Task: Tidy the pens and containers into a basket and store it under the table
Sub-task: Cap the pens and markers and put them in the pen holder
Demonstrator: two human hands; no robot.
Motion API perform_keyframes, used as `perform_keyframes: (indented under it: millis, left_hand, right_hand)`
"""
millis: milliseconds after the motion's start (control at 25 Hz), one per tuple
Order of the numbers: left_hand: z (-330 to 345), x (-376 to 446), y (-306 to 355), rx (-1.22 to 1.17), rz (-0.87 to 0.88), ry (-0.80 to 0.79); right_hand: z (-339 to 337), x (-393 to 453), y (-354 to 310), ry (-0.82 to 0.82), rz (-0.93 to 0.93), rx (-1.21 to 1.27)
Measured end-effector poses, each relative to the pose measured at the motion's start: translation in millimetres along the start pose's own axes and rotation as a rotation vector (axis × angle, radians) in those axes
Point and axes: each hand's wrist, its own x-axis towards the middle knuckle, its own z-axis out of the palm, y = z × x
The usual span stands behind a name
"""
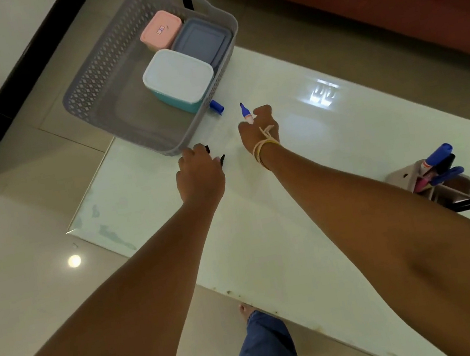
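A grey lattice-walled basket with a handle cut-out sits at the far left end of the white glossy tabletop, partly overhanging its edge. Inside, packed toward its right side, are three lidded containers: a pink one with a small label too tiny to read, a grey-blue flat one just beside it, and a teal one with a white lid nearest the camera.

The left hand hovers by the basket's near corner, fingers curled around something dark; only black tips show, so what it is cannot be told.

Just right of the basket a loose blue cap lies on the tabletop. The right hand, cord tied at the wrist, pinches an uncapped blue-tipped marker, tip pointing away.

At the far right, well apart, a beige pen holder stands with blue and black pens; its lettering is unreadable.
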Motion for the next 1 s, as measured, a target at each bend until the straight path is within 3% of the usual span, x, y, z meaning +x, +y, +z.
perform_keyframes:
  millis: [160,360,560,680,800,920,1000]
  left_hand:
    - [-8.9,2.9,-1.8,0.005,-0.114,-0.093]
    - [-19.5,12.2,-14.3,0.094,-0.073,-0.217]
    - [-35.4,20.1,-6.5,0.112,-0.045,-0.334]
    - [-31.2,15.5,6.3,0.071,-0.057,-0.232]
    - [-19.9,19.0,28.1,-0.387,-0.180,0.009]
    - [-18.7,17.0,51.3,-0.950,-0.358,-0.196]
    - [-22.0,4.2,64.6,-1.122,-0.412,-0.260]
  right_hand:
    - [14.6,27.0,-21.0,0.040,0.062,0.118]
    - [35.9,42.2,-27.3,-0.045,0.123,0.191]
    - [41.1,46.4,-35.1,-0.015,0.127,0.136]
    - [34.2,20.7,-28.0,-0.001,0.234,0.196]
    - [20.8,-17.4,-11.5,0.004,0.230,0.426]
    - [-5.9,-50.6,2.0,-0.011,0.075,0.455]
    - [-26.5,-67.3,6.1,-0.063,0.003,0.442]
